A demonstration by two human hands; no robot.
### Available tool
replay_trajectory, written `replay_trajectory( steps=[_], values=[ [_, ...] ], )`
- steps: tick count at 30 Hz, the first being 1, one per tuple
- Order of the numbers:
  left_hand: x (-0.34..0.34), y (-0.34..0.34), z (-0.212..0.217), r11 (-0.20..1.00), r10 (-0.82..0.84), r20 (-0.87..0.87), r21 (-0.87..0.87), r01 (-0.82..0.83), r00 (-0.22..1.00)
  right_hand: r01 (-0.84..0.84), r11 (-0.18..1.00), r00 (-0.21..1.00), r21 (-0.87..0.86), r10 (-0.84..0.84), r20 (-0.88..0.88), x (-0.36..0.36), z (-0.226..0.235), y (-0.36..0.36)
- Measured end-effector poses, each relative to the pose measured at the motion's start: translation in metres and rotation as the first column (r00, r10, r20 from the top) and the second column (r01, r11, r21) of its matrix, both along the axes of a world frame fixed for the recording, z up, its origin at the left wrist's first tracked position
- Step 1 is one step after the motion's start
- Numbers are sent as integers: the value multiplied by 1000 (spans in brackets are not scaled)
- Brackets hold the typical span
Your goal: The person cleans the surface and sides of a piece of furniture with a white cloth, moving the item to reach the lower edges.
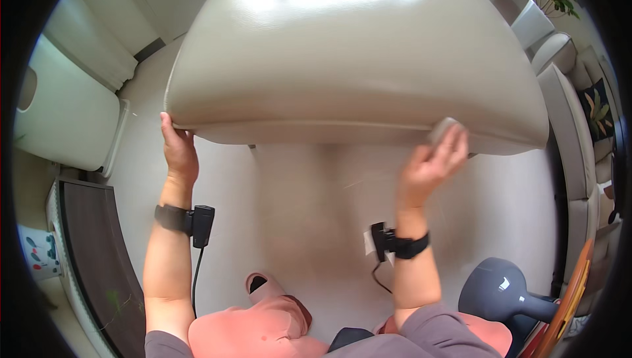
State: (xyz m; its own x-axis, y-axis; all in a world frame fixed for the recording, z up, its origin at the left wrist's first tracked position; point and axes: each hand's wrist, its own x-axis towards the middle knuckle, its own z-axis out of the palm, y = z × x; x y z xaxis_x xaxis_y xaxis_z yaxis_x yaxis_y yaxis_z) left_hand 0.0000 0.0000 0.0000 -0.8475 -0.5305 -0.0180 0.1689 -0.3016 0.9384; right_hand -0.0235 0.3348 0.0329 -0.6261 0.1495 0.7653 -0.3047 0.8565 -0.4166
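A large beige leather-covered seat, like an ottoman, fills the upper middle of the head view, with bright glare on its top and short dark feet below. My left hand grips its near left corner, thumb up on the side and fingers partly hidden under the edge. Against the seam on the near right side, my right hand holds a small pale pad. Motion blurs this hand, so I cannot tell whether the pad is a sponge or a folded cloth.
A grey rounded object with a thick neck stands at the lower right beside a wooden edge. A sofa lines the right. On the left are a white chair and a dark-topped low cabinet. Black devices with cables are strapped to both wrists.
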Motion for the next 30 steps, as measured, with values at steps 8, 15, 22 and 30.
replay_trajectory(
  steps=[8,15,22,30],
  values=[
    [-11,-37,35,984,-59,-37,-172,52,998,-299,926,929,229,337,-153,15,-1,-191],
    [-11,-45,17,992,-22,-71,-126,12,997,-17,934,995,356,51,-88,11,-5,-58],
    [-8,-40,15,986,-102,-112,-141,86,988,-324,821,892,469,431,-138,6,0,-171],
    [-1,-50,12,850,-281,-370,333,408,885,-430,642,802,635,595,-58,1,27,-270]
  ],
)
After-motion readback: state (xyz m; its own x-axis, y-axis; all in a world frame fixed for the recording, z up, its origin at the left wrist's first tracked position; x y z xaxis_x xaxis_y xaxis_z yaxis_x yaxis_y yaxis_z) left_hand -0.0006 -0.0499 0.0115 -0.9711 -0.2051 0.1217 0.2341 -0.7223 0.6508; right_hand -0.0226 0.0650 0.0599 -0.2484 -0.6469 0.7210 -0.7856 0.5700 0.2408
